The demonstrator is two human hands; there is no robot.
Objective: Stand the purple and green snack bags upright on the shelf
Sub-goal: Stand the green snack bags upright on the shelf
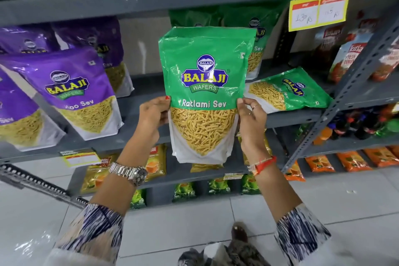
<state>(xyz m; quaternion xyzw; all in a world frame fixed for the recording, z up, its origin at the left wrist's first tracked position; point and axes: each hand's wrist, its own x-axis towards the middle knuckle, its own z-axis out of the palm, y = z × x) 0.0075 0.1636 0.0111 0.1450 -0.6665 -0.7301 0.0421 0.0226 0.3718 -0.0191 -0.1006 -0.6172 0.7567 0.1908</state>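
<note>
To the left of the left hand, purple Balaji Wafers bags [79, 92] stand leaning on the grey shelf [138, 101]; the nearest one reads "…oo Sev", its first letters cut off by glare. The left hand [151, 116], with a silver wristwatch [129, 172] on its wrist, pinches the left edge of a green Balaji Wafers "Ratlami Sev" bag [205, 92]. That bag is held upright in the air in front of the shelf, between both hands. The right hand [251, 118] pinches its right edge, an orange thread band [264, 163] at the wrist. Just right of the right hand, another green Balaji bag [289, 90] lies flat on the shelf. Above it hangs a yellow tag [319, 2] reading "Super Market", with handwritten prices too blurred to read.
</note>
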